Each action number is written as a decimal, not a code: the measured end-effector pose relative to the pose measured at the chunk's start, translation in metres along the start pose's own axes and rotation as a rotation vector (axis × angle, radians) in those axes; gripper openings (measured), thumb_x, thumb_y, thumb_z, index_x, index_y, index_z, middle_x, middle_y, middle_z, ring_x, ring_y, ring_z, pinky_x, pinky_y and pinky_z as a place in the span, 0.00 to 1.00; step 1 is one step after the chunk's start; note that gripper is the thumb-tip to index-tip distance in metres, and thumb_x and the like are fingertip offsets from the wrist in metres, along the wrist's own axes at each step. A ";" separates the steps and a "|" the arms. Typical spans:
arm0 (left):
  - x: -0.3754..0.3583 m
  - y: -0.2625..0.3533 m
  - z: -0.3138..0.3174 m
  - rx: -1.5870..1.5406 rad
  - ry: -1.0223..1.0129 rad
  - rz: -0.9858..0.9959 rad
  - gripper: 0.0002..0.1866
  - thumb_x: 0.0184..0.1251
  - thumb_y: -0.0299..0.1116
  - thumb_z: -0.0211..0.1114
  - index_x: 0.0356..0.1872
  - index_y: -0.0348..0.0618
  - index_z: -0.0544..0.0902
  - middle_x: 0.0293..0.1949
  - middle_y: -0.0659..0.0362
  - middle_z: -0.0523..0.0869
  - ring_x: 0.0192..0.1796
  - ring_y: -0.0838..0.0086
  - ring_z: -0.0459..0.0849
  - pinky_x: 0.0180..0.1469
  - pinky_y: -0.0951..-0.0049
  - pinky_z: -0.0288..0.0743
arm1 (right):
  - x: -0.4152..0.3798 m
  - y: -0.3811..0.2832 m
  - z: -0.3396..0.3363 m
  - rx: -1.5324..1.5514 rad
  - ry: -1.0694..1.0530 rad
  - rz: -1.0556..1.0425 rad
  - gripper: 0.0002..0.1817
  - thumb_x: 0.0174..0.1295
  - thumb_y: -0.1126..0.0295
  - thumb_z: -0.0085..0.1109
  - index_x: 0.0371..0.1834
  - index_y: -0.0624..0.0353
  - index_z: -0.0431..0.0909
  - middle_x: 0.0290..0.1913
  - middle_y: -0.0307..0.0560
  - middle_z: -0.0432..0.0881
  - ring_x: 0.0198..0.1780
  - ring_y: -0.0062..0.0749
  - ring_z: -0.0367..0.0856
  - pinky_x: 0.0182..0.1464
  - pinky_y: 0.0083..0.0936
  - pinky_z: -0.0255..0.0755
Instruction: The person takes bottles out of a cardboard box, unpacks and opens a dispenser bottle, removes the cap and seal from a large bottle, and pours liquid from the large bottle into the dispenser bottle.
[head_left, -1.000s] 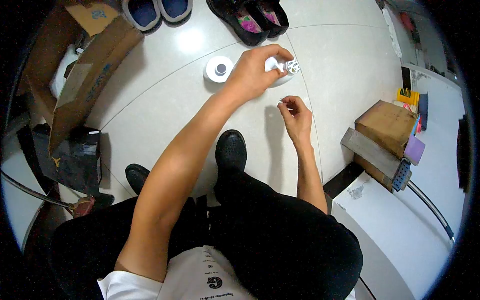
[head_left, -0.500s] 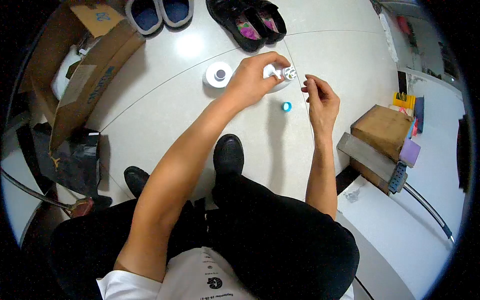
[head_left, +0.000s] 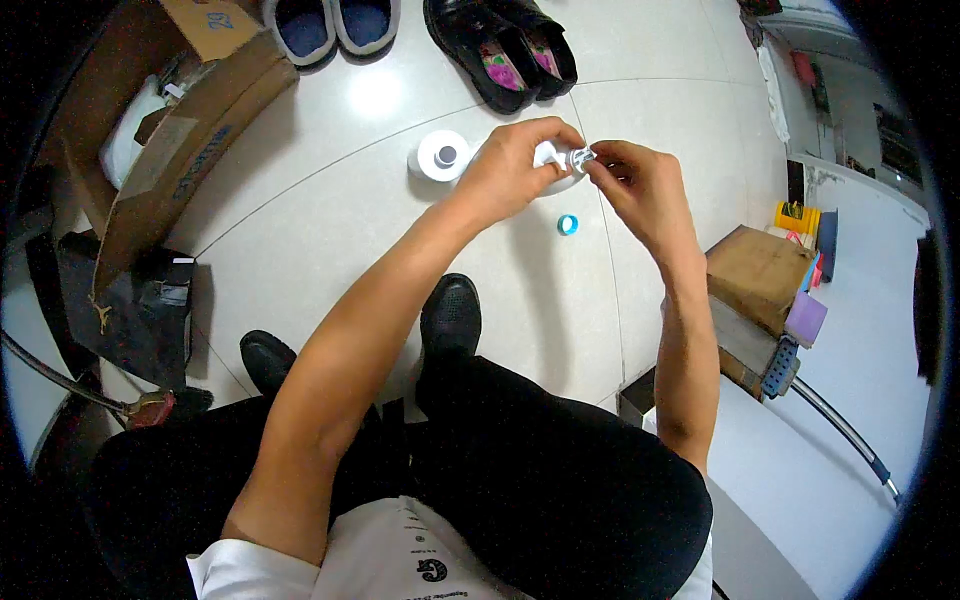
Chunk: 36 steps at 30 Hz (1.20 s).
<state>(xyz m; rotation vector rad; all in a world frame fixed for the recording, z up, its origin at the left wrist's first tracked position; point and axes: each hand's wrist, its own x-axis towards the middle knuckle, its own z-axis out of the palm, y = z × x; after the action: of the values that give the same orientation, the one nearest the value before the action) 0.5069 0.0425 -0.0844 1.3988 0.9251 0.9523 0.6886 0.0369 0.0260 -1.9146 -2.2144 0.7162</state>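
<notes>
My left hand [head_left: 505,180] is closed around a white bottle [head_left: 545,154], with the thumb and index finger on either side of its upper part. A clear, silvery ribbed piece [head_left: 580,158] sticks out past those fingers to the right. My right hand [head_left: 645,190] has its thumb and fingertips pinched right at the end of that piece; I cannot tell what is between them. Just below the hands, a small blue ring-shaped cap [head_left: 568,225] lies on the floor. Left of my left hand stands another white bottle [head_left: 425,160] with a grey top.
Black shoes [head_left: 510,65] and grey-edged slippers [head_left: 335,28] lie ahead on the tiled floor. An open cardboard box [head_left: 190,150] stands at the left, above a black box [head_left: 125,300]. At the right are a brown box [head_left: 758,275] and a brush with a metal handle [head_left: 780,370].
My right hand has moved left and up, from beside the bottle to its ribbed end. My left hand keeps its hold. The whole view has shifted slightly.
</notes>
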 end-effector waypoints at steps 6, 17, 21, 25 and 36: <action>0.001 -0.002 0.000 -0.002 0.007 0.023 0.17 0.66 0.27 0.74 0.56 0.43 0.90 0.52 0.55 0.93 0.56 0.63 0.91 0.63 0.61 0.81 | 0.034 -0.023 -0.017 -0.174 -0.288 0.112 0.10 0.65 0.72 0.71 0.41 0.69 0.92 0.34 0.62 0.92 0.36 0.48 0.94 0.43 0.38 0.87; -0.001 0.003 0.000 0.027 0.012 -0.004 0.19 0.64 0.20 0.70 0.57 0.40 0.88 0.55 0.51 0.93 0.58 0.59 0.91 0.63 0.62 0.82 | 0.032 -0.026 -0.002 -0.505 -0.214 -0.077 0.07 0.59 0.75 0.70 0.36 0.68 0.90 0.32 0.65 0.89 0.36 0.59 0.91 0.43 0.45 0.85; 0.000 0.000 0.000 0.024 0.017 -0.008 0.18 0.64 0.22 0.71 0.56 0.43 0.89 0.54 0.52 0.93 0.58 0.60 0.91 0.63 0.61 0.82 | 0.029 -0.016 0.000 -0.491 -0.159 -0.144 0.08 0.62 0.75 0.68 0.40 0.69 0.90 0.33 0.66 0.89 0.34 0.56 0.91 0.41 0.45 0.85; 0.000 0.002 0.001 0.057 0.021 -0.004 0.17 0.65 0.24 0.73 0.55 0.45 0.90 0.53 0.54 0.94 0.56 0.61 0.92 0.62 0.62 0.82 | 0.020 -0.009 -0.008 -0.135 -0.164 -0.005 0.11 0.68 0.76 0.63 0.47 0.72 0.90 0.30 0.52 0.89 0.31 0.31 0.89 0.37 0.32 0.83; 0.002 -0.005 0.002 0.032 0.007 0.027 0.17 0.66 0.27 0.76 0.56 0.46 0.90 0.55 0.58 0.93 0.60 0.67 0.90 0.65 0.65 0.80 | -0.017 0.109 0.065 0.493 0.143 0.375 0.13 0.75 0.74 0.65 0.56 0.72 0.84 0.39 0.55 0.93 0.39 0.32 0.94 0.42 0.29 0.91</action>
<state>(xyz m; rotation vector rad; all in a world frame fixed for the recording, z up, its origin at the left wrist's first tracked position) 0.5091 0.0436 -0.0892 1.4391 0.9323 0.9671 0.7640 0.0124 -0.0748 -2.0405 -1.4302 1.0232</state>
